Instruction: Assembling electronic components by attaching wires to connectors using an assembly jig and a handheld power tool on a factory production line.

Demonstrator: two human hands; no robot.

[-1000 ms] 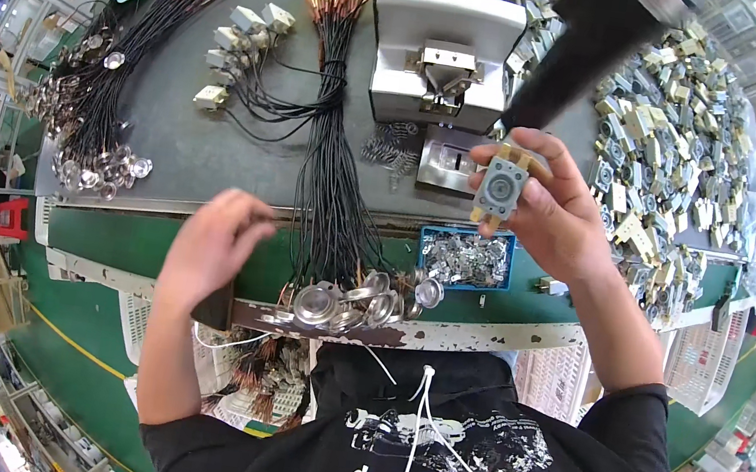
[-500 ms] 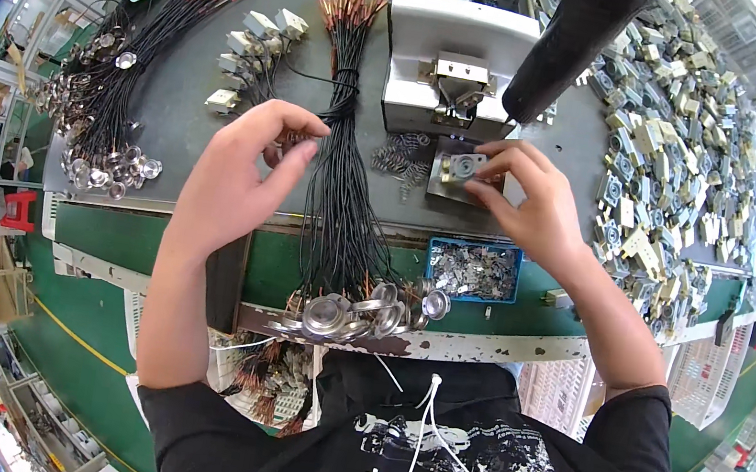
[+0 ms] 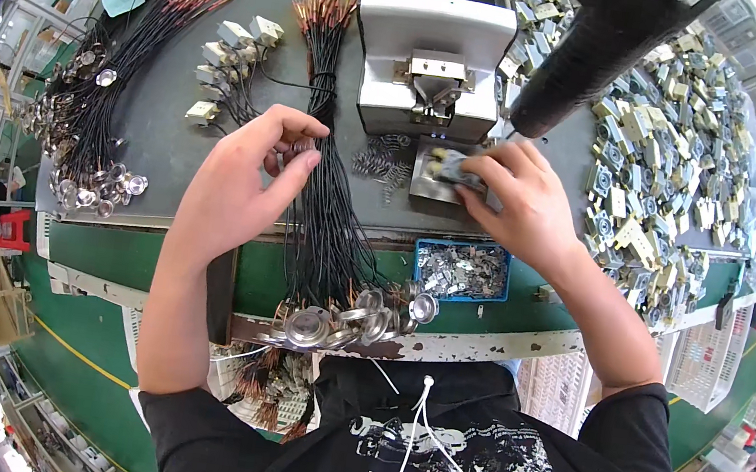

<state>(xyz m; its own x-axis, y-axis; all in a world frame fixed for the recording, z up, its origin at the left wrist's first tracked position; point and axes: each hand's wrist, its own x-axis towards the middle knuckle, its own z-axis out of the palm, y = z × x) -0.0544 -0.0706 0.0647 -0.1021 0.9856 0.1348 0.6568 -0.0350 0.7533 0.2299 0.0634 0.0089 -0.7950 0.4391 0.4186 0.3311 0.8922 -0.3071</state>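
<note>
My right hand [image 3: 526,197] grips a small grey-and-cream plastic block [image 3: 451,165] between thumb and fingers. The block is smeared by motion and sits over a square metal plate [image 3: 426,185]. My left hand [image 3: 246,181] is raised beside the bundle of black wires [image 3: 321,103], its fingers curled. Small metal coil springs [image 3: 298,145] show between its thumb and fingertips. Loose springs [image 3: 379,161] lie between the wire bundle and the plate. Round metal cups [image 3: 307,325] hang at the near end of the wires, over the bench edge.
A white machine [image 3: 436,27] stands behind the plate, with a dark tube [image 3: 576,66] slanting in from above. To the right spreads a heap of similar blocks [image 3: 646,148]. A blue tray [image 3: 462,272] holds small metal pieces. More wires [image 3: 123,55] and wired blocks [image 3: 225,55] lie left.
The block in my right hand has tilted and shifted over the plate. My left hand stays curled near the wires. The whole view has shifted slightly, moving the bench things left.
</note>
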